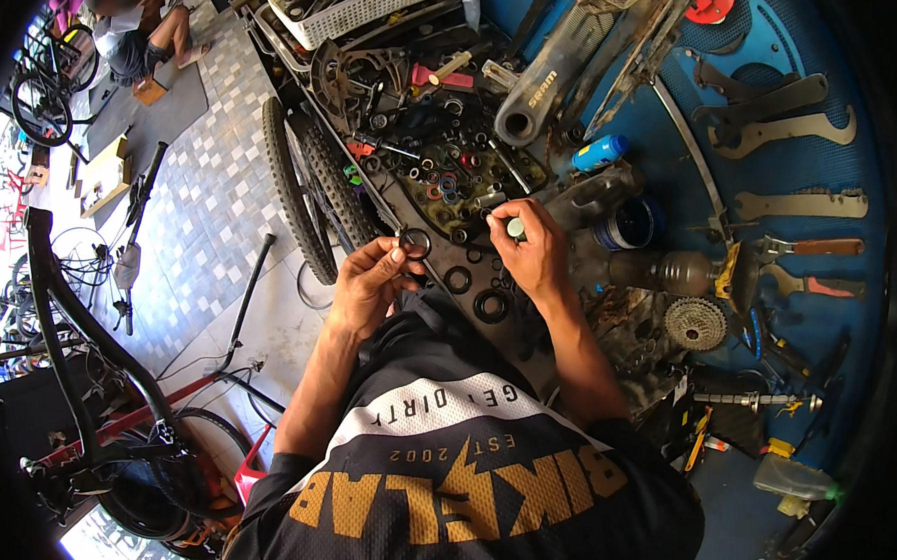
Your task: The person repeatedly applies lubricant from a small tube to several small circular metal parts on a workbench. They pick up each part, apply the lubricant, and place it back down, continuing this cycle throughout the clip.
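Between the thumb and fingers of my left hand (366, 281) is a thin dark ring (427, 244), possibly a bearing or seal, held over the bench edge. My right hand (535, 256) is closed just to the right of it, with a small pale-green round thing (516, 229) showing among its fingers; its full shape is hidden. Below and between the hands, a black ring (458, 279) and a larger black ring (490, 305) lie on the bench. Beyond them spreads a heap of small rings and bearings (443, 185).
A crank arm (524, 113), a blue bottle (600, 153) and an open blue tub (631, 223) stand beyond my right hand. A cassette (695, 323) lies right. Wrenches (785, 130) hang on the blue board. Tyres (308, 184) stand left; a person (139, 41) sits at far left.
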### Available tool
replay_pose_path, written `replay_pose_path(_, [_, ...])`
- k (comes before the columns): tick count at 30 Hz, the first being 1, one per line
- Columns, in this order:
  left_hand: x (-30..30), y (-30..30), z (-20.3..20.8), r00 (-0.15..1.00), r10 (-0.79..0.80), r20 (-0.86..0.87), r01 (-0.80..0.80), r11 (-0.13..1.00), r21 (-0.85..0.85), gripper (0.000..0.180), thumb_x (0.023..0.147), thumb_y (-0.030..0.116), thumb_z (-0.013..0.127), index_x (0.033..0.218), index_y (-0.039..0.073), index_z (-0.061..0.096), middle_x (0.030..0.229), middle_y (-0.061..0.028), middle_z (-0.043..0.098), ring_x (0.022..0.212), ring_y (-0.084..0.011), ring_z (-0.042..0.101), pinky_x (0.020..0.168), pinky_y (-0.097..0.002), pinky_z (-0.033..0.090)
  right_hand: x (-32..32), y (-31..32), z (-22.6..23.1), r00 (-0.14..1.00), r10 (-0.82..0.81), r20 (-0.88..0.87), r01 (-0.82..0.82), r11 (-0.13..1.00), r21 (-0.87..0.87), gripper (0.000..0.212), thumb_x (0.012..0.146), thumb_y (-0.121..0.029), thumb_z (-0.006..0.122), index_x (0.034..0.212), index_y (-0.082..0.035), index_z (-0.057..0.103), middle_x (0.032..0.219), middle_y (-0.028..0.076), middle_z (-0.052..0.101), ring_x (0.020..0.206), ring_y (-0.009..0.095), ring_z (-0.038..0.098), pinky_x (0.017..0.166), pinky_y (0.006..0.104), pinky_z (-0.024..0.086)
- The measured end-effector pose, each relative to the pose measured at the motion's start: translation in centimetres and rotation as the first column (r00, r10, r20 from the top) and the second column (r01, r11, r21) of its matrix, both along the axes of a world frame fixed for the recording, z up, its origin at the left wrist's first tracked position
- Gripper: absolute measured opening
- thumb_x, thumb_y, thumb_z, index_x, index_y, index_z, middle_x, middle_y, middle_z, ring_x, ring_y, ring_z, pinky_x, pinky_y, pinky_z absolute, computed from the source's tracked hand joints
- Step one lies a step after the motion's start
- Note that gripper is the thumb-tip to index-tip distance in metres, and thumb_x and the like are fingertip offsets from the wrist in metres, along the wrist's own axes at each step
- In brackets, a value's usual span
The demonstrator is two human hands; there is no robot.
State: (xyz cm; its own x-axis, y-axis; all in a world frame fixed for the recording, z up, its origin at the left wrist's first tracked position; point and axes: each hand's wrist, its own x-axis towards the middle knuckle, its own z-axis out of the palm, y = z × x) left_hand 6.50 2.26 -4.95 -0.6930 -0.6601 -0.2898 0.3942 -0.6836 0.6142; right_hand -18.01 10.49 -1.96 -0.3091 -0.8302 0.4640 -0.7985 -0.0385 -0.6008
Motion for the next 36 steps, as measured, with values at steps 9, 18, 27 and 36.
replay_pose_path(9, [-0.4,0.0,0.8,0.994,-0.035,-0.105,0.031,0.999,-0.038,0.018,0.103,0.014,0.063,0.114,0.0,0.065,0.11,-0.0116,0.072,0.095,-0.0191,0.071,0.076,-0.0307,0.058,4.8,0.2,4.2,0.905,0.325,-0.273,-0.352,0.934,-0.057,0.029,0.077,-0.01,0.082,0.103,-0.012,0.071,0.114,0.004,0.068,0.082,0.021,0.069,0.067,0.0354,0.055])
replay_pose_path(18, [-0.3,0.2,0.9,0.998,-0.025,-0.066,0.019,0.996,-0.09,0.019,0.102,0.014,0.064,0.114,0.0,0.065,0.111,-0.0119,0.072,0.094,-0.018,0.071,0.077,-0.0313,0.058,4.6,0.5,4.5,0.912,0.317,-0.262,-0.336,0.941,-0.031,0.028,0.077,-0.009,0.081,0.103,-0.013,0.07,0.116,0.005,0.068,0.085,0.021,0.07,0.072,0.0359,0.058])
replay_pose_path(27, [-0.1,-0.2,0.5,1.0,0.023,0.01,-0.023,0.999,-0.049,0.016,0.102,0.014,0.064,0.112,0.001,0.065,0.11,-0.0113,0.071,0.093,-0.0176,0.071,0.077,-0.0308,0.058,-0.4,-0.6,1.3,0.988,-0.129,-0.089,0.118,0.985,-0.125,0.018,0.084,-0.002,0.078,0.097,-0.008,0.067,0.096,0.008,0.069,0.084,0.028,0.07,0.071,0.0379,0.056])
replay_pose_path(36, [0.2,-0.2,0.4,0.998,0.039,0.059,-0.035,0.997,-0.067,0.018,0.102,0.015,0.066,0.112,-0.001,0.064,0.108,-0.0115,0.071,0.091,-0.0169,0.071,0.074,-0.0294,0.058,-0.3,2.0,-7.3,0.959,0.045,-0.281,-0.002,0.989,0.151,0.014,0.084,-0.012,0.079,0.095,-0.015,0.07,0.095,-0.001,0.067,0.076,0.023,0.071,0.064,0.0347,0.058])
